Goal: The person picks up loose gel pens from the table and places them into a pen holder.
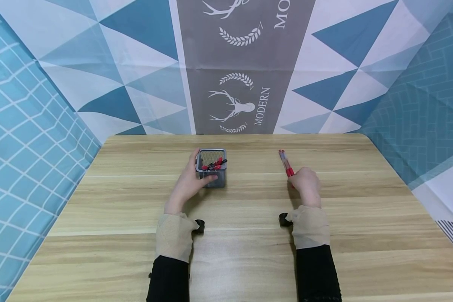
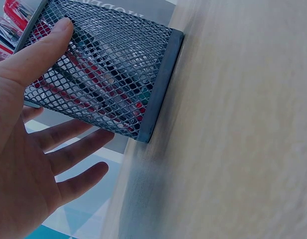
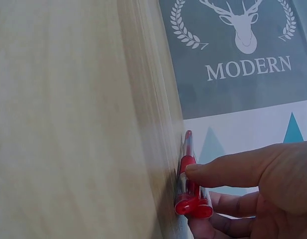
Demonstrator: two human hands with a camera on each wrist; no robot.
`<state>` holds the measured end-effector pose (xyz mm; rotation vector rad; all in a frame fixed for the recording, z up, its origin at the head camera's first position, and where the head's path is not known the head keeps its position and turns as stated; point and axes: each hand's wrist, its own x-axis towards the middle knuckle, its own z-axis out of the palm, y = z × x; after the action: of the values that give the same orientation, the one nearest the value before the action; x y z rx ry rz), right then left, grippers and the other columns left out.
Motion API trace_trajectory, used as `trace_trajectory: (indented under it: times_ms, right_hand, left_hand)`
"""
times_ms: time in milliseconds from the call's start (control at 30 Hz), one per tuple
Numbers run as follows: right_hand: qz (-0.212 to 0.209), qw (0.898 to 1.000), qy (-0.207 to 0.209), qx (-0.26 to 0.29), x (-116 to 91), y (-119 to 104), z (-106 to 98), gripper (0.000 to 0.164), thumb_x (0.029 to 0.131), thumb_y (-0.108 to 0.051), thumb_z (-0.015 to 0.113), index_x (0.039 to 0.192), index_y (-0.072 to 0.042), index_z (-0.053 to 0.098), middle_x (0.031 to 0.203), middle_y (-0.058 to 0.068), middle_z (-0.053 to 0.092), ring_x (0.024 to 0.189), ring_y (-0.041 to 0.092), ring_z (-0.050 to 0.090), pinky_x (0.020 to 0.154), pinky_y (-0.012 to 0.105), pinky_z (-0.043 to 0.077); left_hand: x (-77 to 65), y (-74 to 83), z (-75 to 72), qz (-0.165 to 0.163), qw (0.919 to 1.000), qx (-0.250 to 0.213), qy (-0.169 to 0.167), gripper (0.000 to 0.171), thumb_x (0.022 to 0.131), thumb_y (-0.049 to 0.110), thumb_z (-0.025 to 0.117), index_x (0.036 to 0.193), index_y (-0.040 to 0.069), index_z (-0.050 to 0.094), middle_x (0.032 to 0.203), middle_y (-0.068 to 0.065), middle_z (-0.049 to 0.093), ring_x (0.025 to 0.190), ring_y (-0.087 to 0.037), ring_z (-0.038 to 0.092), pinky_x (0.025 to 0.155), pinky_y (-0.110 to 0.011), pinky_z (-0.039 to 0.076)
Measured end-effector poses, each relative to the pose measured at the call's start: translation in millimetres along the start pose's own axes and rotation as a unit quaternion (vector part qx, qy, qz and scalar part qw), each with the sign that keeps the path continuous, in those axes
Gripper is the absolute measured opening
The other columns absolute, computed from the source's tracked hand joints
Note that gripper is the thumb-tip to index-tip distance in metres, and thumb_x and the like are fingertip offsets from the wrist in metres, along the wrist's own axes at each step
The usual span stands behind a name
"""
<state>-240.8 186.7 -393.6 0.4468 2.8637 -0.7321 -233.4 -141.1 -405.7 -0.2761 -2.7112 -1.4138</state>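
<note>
A dark wire-mesh pen holder [image 1: 219, 179] with red and black pens [image 1: 215, 164] in it stands left of the table's middle. My left hand [image 1: 186, 184] holds it from the left side. In the left wrist view the thumb lies on the mesh wall [image 2: 118, 59], while the other fingers reach past its far side, partly spread. Two clear-barrelled red pens [image 1: 285, 162] lie side by side at the right. Their near ends are pinched by my right hand [image 1: 305, 182]. Thumb and fingers close on the red pens [image 3: 187, 174] low against the tabletop in the right wrist view.
The wooden table [image 1: 245, 251] ends at a back edge just beyond the pen holder and pens. Behind it hangs a patterned cloth [image 1: 234, 100] with a deer print. Blue tiled-pattern cloths [image 1: 19, 138] flank the sides.
</note>
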Motion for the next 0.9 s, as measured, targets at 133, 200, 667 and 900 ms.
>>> trace_trajectory:
  times_ms: [133, 200, 667, 900]
  right_hand:
    - [-0.009, 1.000, 0.007, 0.006, 1, 0, 0, 0.019, 0.073, -0.020, 0.056, 0.067, -0.003, 0.062, 0.064, 0.007, 0.056, 0.052, 0.018, 0.044, 0.043, 0.028, 0.035]
    - [-0.014, 1.000, 0.009, 0.010, 1, 0, 0, 0.019, 0.073, -0.020, 0.056, 0.069, -0.003, 0.064, 0.065, 0.008, 0.058, 0.052, 0.018, 0.045, 0.043, 0.028, 0.035]
    - [-0.032, 0.998, 0.050, 0.027, -4, -1, -10, 0.028, 0.080, -0.021, 0.046, 0.093, -0.001, 0.061, 0.094, 0.018, 0.059, 0.077, 0.030, 0.054, 0.056, 0.035, 0.041]
    - [-0.041, 0.979, 0.174, 0.093, -5, -6, -12, 0.023, 0.079, -0.014, 0.048, 0.088, 0.003, 0.060, 0.086, 0.019, 0.060, 0.077, 0.033, 0.054, 0.061, 0.039, 0.043]
  left_hand:
    - [-0.3, 0.4, -0.1, 0.001, 1.0000, 0.000, 0.001, 0.098, 0.062, 0.047, 0.069, 0.134, 0.036, 0.003, 0.127, -0.011, 0.038, 0.114, -0.027, 0.038, 0.094, -0.047, 0.029]
    - [-0.3, 0.6, -0.2, 0.000, 1.0000, 0.001, 0.001, 0.098, 0.061, 0.047, 0.069, 0.134, 0.035, 0.003, 0.128, -0.011, 0.038, 0.114, -0.027, 0.038, 0.094, -0.046, 0.029]
    - [0.0, -0.8, 0.3, 0.005, 1.0000, 0.006, 0.002, 0.098, 0.062, 0.046, 0.069, 0.134, 0.034, 0.003, 0.128, -0.011, 0.037, 0.114, -0.026, 0.038, 0.094, -0.045, 0.029]
    - [-0.7, -0.1, -0.2, 0.003, 1.0000, 0.006, 0.000, 0.099, 0.062, 0.047, 0.068, 0.134, 0.034, 0.002, 0.129, -0.010, 0.037, 0.115, -0.027, 0.037, 0.094, -0.046, 0.029]
